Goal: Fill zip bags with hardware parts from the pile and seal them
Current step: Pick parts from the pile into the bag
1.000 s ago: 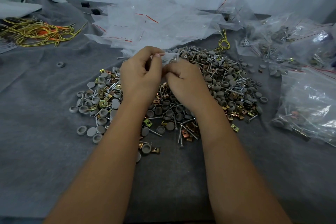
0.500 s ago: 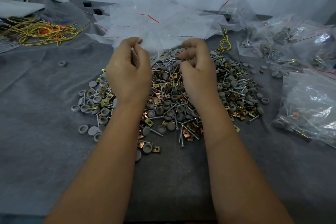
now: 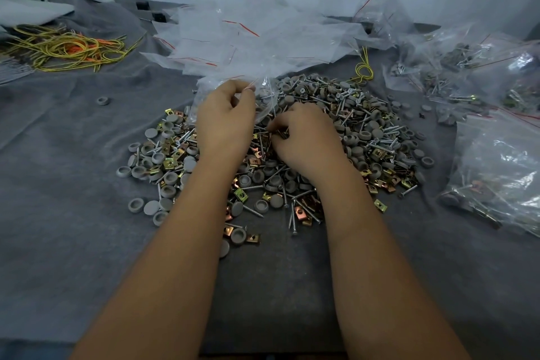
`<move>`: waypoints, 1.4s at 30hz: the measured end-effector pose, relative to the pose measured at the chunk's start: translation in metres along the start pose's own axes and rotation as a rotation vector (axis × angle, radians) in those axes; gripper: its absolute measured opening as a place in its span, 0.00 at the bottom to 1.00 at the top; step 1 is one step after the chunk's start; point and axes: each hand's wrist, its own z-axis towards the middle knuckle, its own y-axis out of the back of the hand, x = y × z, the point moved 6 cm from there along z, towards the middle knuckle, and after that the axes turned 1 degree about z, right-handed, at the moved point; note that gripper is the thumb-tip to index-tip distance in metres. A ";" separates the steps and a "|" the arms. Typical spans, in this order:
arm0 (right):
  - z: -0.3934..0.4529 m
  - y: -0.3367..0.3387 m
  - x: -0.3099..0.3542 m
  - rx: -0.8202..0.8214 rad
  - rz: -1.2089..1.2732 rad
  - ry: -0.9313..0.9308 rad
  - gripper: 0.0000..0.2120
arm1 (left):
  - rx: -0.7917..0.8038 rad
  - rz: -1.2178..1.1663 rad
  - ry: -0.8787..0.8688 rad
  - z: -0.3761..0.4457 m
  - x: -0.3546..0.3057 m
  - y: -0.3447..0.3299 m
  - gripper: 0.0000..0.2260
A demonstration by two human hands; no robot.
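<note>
- Grey cloth-covered counter [image 3: 73, 213], white wall behind.
- Left hand [image 3: 223, 120] now pinching an opened zip bag [image 3: 263, 102] at its rim.
- Right hand [image 3: 304, 137] dropped beside it into the pile [image 3: 365, 131], fingers curled on parts; filling begun.

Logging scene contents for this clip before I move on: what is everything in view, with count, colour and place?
hardware pile: one heap of many grey caps, silver screws and brass-coloured clips, centre of cloth
held zip bag: one, clear, at the pile's far edge
empty zip bags: many, clear with red lines, behind the pile
filled bags: several, clear, right side
wire bundle: one, yellow and orange, far left
wire loop: one, yellow, behind the pile
stray cap: one, grey, left of the pile
cloth: grey, covers the table
left hand: pinches the held zip bag
right hand: curled, fingers in the pile
</note>
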 end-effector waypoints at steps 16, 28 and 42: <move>0.001 0.001 -0.001 -0.034 -0.045 -0.007 0.09 | 0.025 0.001 0.026 0.000 0.003 -0.002 0.08; -0.001 0.018 -0.017 -0.323 0.630 -0.176 0.06 | 0.021 0.016 0.038 0.001 0.003 -0.001 0.09; -0.004 0.028 -0.006 -0.424 0.730 -0.104 0.09 | 0.082 0.020 -0.058 -0.001 0.000 -0.008 0.08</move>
